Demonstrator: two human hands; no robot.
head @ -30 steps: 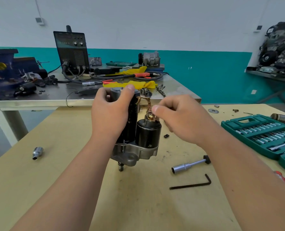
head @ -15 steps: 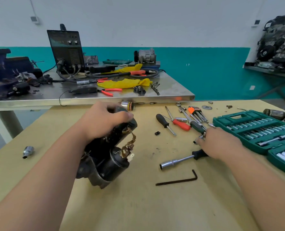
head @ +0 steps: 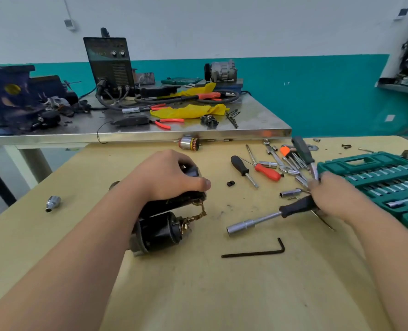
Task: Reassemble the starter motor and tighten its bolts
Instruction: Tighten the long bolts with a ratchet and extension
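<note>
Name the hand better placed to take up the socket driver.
Right. The right hand sits at the handle of the socket driver; the left hand grips the starter motor.

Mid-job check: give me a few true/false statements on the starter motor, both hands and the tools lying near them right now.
1. The starter motor stands upright on the wooden table. False: it lies on its side, and the left hand grips its body from above.
2. The right hand is at the black handle of the socket driver. True, though blur hides whether it grips.
3. The hex key sits in the green socket case. False: it lies on the table, on the near side of the socket driver.
4. A loose socket lies on the table, well to the left of the starter motor. True.
</note>
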